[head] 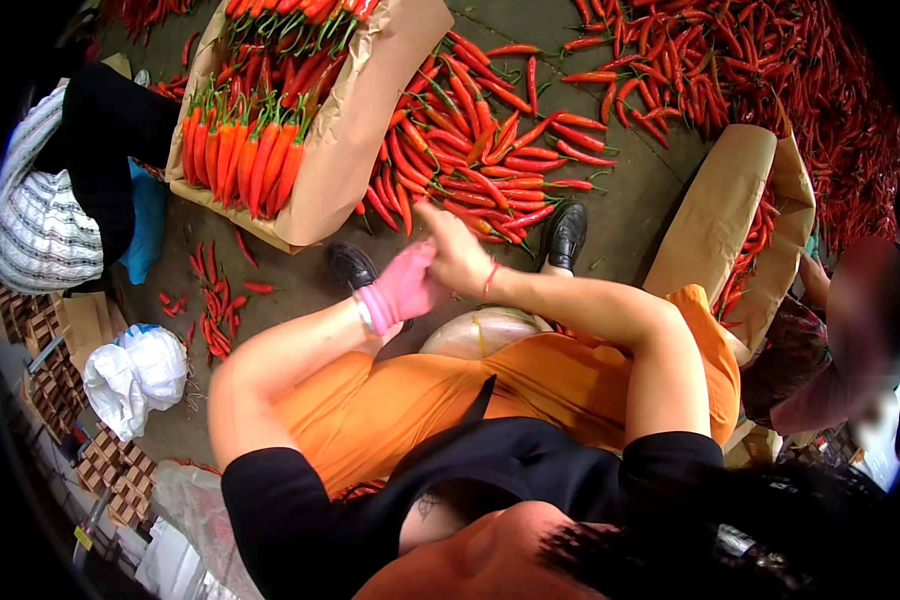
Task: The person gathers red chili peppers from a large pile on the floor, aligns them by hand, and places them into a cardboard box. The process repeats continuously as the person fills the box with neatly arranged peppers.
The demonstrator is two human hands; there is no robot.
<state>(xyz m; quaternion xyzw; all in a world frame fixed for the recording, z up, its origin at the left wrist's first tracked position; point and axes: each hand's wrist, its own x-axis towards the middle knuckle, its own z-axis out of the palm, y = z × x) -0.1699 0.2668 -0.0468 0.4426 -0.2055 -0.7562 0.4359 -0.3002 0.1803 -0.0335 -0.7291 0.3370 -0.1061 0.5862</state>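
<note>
My left hand (409, 283), in a pink glove, meets my bare right hand (459, 253) in front of my lap. Their fingers overlap and are blurred; whether either one grips the other is unclear, and no chili shows between them. A red band circles my right wrist. Just beyond the hands lies a loose pile of red chili peppers (480, 161) on the floor. To the upper left stands a box lined with brown paper (345, 142), holding neat rows of red chilies (244, 161) with green stems at the upper ends of the near row.
A large heap of chilies (802, 97) spreads at the upper right. Below it stands another paper-lined container (712, 202) with chilies, beside a person (802, 367). Someone in dark clothing (105, 142) is at the left, above a white plastic bag (139, 371) and scattered chilies (217, 315).
</note>
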